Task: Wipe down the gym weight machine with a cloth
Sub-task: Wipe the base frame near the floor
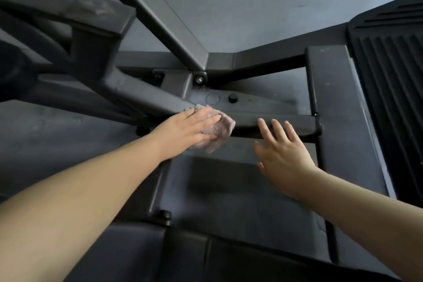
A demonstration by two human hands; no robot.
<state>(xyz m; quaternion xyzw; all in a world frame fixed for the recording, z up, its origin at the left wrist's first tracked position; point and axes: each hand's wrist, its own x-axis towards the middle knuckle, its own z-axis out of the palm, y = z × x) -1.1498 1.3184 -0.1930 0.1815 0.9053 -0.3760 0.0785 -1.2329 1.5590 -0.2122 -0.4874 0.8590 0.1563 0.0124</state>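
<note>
1. Head view, looking down on the dark frame of a weight machine (174,18).
2. Left hand (183,129) lies flat on a pinkish cloth (216,136), fingers straight and together, pressing it onto the horizontal crossbar (274,125) where an angled frame tube meets it.
3. Cloth is bunched under the palm; its edges show past the fingertips and below the hand.
4. Right hand (285,155) is spread wide, fingers straight, holding nothing; its fingertips reach the front edge of the same crossbar, just right of the cloth. Contact cannot be confirmed.
5. Small black knob (233,98) and a bolt head (198,79) sit on the plate behind the crossbar.
6. Ribbed black footplate (393,89) at far right.
</note>
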